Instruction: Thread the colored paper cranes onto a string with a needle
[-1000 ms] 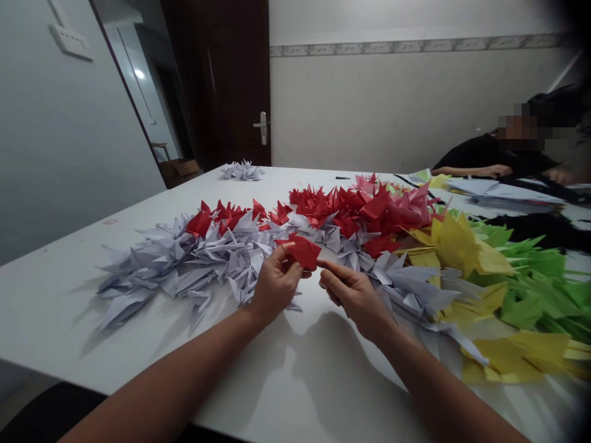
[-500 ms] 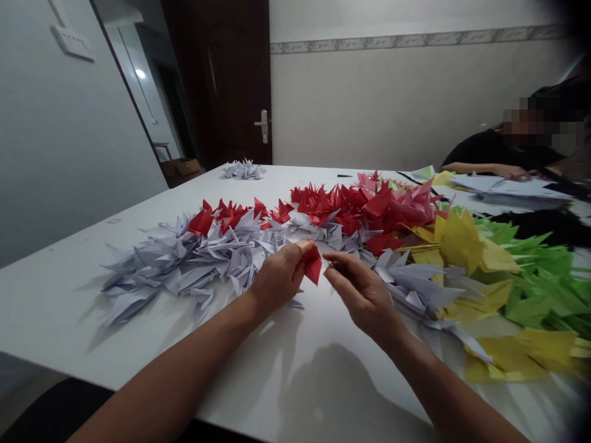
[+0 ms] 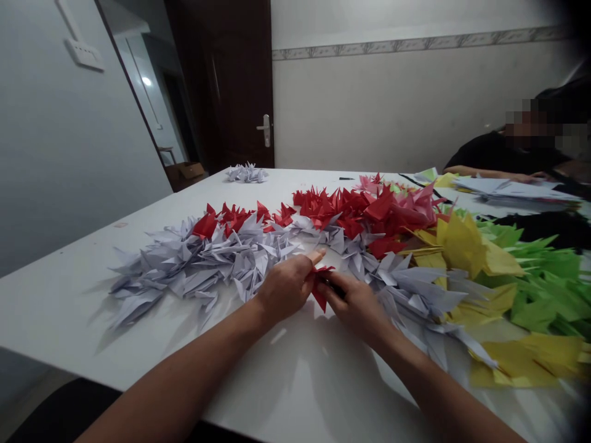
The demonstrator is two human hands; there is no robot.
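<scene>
Between my two hands is a small folded red paper piece [image 3: 320,289], held just above the white table [image 3: 277,381]. My left hand [image 3: 289,284] is closed on its left side, fingers partly hiding it. My right hand [image 3: 353,301] pinches it from the right with thumb and fingers. Its exact fold is mostly covered by my fingers. Around the hands lie heaps of folded white paper pieces [image 3: 180,261] with pointed tips, on the left and reaching to the right. Behind them runs a row of folded red paper pieces [image 3: 323,206].
Yellow folded papers [image 3: 462,243] and green ones [image 3: 549,277] pile up at the right. A small white heap [image 3: 247,173] sits at the far edge. Across the table a person in black [image 3: 489,151] leans over paper sheets [image 3: 512,187]. A dark door [image 3: 221,80] stands behind.
My right hand has moved in from beside the red paper and now grips it too. Both hands and the paper are slightly lower, and the paper's shape looks different.
</scene>
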